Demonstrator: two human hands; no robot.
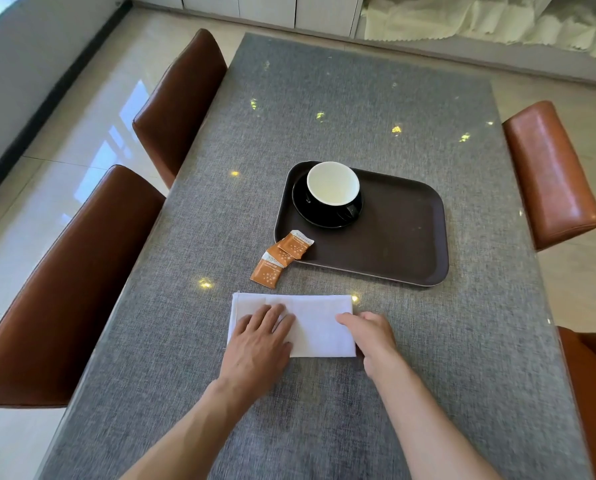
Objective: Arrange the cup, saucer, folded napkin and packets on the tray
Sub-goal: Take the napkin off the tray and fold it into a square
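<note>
White napkin [310, 323] lies flat on the grey table [358, 109], near side, well short of the brown tray [393, 237], with its long axis running left-right and both hands on it. Left hand [258, 341] is palm down on the left half, fingers spread flat and pressing, not pinching anything. Right hand [372, 336] sits at the right short edge, fingers curled at that edge; looks like it is taking hold of the edge to turn it over, but the fingertips are partly hidden, so I cannot tell if cloth is actually pinched. Judged step: folding the napkin, probably bringing the right end across toward the left, which would shorten it along the long axis. The relation that matters: the tray is straight ahead and slightly right of the napkin, far side, so the right hand is nearer to it for the carry, and the open tray floor is on the right half. Cup [333, 183] stands upright on the black saucer [324, 216] in the far-left corner of the tray, so that part looks done. Orange packets [281, 258] lie overlapped at the tray's near-left corner: one leans over the rim, the others are on the table just beside it, between napkin and tray. They are nearer the left hand. Napkin and packets are not yet placed.
</note>
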